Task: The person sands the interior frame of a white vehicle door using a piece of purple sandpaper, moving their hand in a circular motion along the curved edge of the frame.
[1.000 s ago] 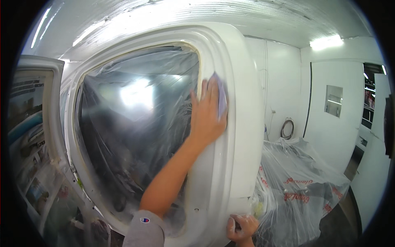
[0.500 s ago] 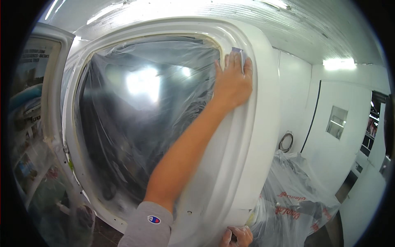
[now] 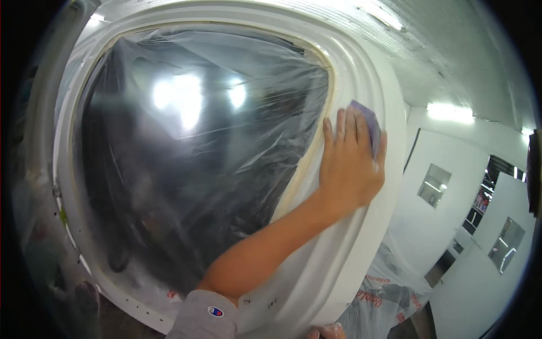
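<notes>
My left hand [image 3: 351, 164] lies with its fingers stretched along the white vehicle body panel [image 3: 316, 254], beside the window opening. A purple sheet of sandpaper [image 3: 368, 121] is caught between its fingers and thumb and rests against the panel. Clear plastic film [image 3: 186, 164] covers the opening, edged by yellowish masking tape [image 3: 305, 169] that shows just left of the hand. At the lower edge, part of my right hand [image 3: 327, 332] appears near the panel's bottom, its fingers bent; what they hold, if anything, is cut off from view.
At the far left stands an open door frame [image 3: 42, 113] with film over it. Film-wrapped bulk [image 3: 378, 294] sits right of the panel, low down. White doors [image 3: 446, 181] with small windows and bright ceiling lights [image 3: 450, 113] lie beyond.
My left hand has moved down and to the right within the picture, and more of the sandpaper shows. The view has shifted, and my right hand sits lower, mostly out of frame.
</notes>
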`<action>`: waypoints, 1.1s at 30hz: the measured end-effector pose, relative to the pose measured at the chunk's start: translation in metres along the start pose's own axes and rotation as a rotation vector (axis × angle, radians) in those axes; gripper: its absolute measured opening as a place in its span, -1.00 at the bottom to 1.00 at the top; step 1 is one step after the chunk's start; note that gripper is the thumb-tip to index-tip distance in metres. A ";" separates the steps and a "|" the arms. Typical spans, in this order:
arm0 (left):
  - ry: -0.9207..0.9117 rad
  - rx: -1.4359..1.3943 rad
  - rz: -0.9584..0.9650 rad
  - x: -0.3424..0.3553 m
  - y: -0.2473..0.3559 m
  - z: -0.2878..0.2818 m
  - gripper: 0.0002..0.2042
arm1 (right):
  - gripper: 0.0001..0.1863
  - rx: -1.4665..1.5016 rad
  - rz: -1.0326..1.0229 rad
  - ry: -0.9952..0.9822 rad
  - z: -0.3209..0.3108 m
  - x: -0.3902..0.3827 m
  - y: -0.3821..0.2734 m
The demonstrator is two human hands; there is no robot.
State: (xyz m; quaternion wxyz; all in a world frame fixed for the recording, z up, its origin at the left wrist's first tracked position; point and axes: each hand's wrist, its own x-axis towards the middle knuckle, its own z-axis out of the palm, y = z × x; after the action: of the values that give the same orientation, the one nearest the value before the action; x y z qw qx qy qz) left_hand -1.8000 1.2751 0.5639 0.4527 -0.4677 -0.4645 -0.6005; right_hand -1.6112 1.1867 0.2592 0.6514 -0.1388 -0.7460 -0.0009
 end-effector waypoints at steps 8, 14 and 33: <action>0.211 0.023 -0.013 0.025 0.002 0.005 -0.45 | -0.90 -0.184 -0.013 -0.070 0.004 0.001 -0.004; 0.115 -0.103 -0.151 0.095 -0.018 0.019 -0.46 | -0.86 -0.058 0.010 -0.046 0.008 0.003 -0.014; -0.036 0.435 0.204 0.102 -0.050 0.005 -0.40 | -0.91 -0.016 0.045 0.030 0.007 -0.014 -0.002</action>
State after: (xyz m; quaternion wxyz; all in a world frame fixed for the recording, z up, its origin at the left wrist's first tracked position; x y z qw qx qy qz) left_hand -1.8637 1.2771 0.6582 0.5927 -0.4142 -0.5414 -0.4290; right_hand -1.6172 1.1832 0.2451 0.6610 -0.1609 -0.7329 0.0059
